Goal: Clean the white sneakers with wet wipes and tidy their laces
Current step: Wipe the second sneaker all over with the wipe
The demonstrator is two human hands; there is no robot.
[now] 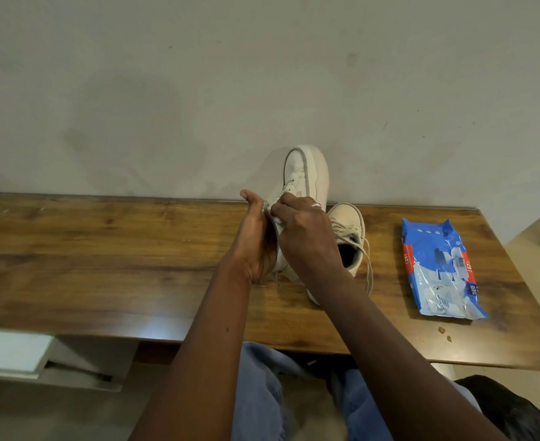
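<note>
Raised sneaker (306,170), stood toe-up on the table (103,249): light, stiff-soled, soft upper, best held by the sole edge. Left hand (256,237) grips its side; right hand (306,237) pinches what seems a wipe (272,216) against it. Second sneaker (348,218) just beside, laces loose; wipes pack (440,268) well apart

Soft, rather dim indoor light with a yellowish-green cast covers everything. A pale patch of glare sits at the near edge of the brown wooden counter (163,326), and the crinkled blue plastic wipes packet (440,268) throws small bright glints. A broad, faint shadow smudges the grey plaster wall (128,122). The raised white leather sneaker (306,173) is nearly washed out along its sole. The wide lens bows the counter's edges, and the blue jeans (262,393) at the bottom look smeared and soft.
</note>
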